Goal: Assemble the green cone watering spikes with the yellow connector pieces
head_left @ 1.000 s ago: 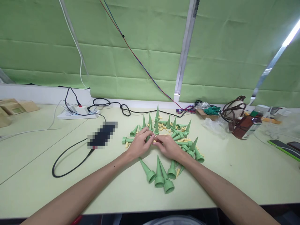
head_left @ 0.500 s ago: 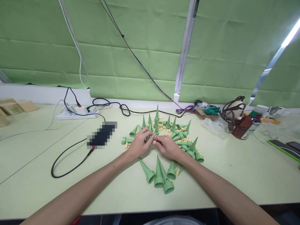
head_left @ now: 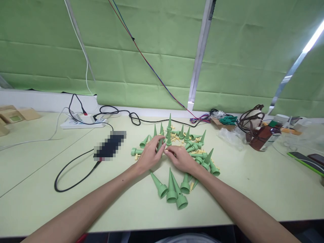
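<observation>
My left hand (head_left: 151,154) is curled around a green plastic spike (head_left: 159,144), whose tapered body shows between thumb and fingers. Close beside it, my right hand (head_left: 181,158) has its thumb and forefinger pinched together; whatever is between them is too small and too covered to name. Around both hands lie many similar green spikes, hollow cones with a wide collar. Some stand on their collars, such as the tall spike (head_left: 169,125) behind my hands. Others lie flat, like the spike (head_left: 160,185) in front. Small yellow T-shaped pieces (head_left: 175,136) are scattered among them.
Left of the spikes a blurred dark device (head_left: 110,145) lies with a black cable. A power strip (head_left: 83,123) sits at the back left. On the right are a plastic bag (head_left: 231,137), a brown bottle (head_left: 265,136) and a phone (head_left: 307,162).
My fingertips have drawn slightly apart, and the left fingers have lifted and opened a little around the spike. The surrounding spikes stay where they were.
</observation>
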Demonstrator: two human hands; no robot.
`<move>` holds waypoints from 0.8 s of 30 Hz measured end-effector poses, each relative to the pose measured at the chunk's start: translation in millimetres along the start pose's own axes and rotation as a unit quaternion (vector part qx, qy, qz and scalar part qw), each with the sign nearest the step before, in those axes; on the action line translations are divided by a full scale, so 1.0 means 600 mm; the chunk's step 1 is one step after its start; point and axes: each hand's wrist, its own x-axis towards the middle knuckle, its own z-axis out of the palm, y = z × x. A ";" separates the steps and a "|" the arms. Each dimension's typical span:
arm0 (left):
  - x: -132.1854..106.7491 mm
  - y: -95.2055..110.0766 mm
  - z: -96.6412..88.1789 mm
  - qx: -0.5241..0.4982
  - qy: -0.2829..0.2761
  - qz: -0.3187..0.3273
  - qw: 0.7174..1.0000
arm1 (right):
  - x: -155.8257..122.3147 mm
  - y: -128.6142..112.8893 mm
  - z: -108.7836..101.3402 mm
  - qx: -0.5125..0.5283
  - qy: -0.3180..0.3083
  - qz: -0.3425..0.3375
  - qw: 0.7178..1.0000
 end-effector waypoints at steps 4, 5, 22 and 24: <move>0.001 -0.001 -0.002 0.009 0.005 -0.013 1.000 | 0.001 -0.002 -0.001 0.000 0.018 0.009 1.000; 0.002 0.000 -0.003 0.014 0.006 -0.013 1.000 | 0.001 -0.002 -0.002 -0.002 0.023 0.011 1.000; 0.006 -0.009 -0.006 0.064 0.003 -0.038 0.997 | 0.000 -0.002 -0.001 -0.008 0.030 0.008 0.999; 0.005 -0.012 -0.005 0.067 -0.001 -0.034 0.997 | 0.000 -0.003 -0.002 -0.007 0.027 0.007 1.000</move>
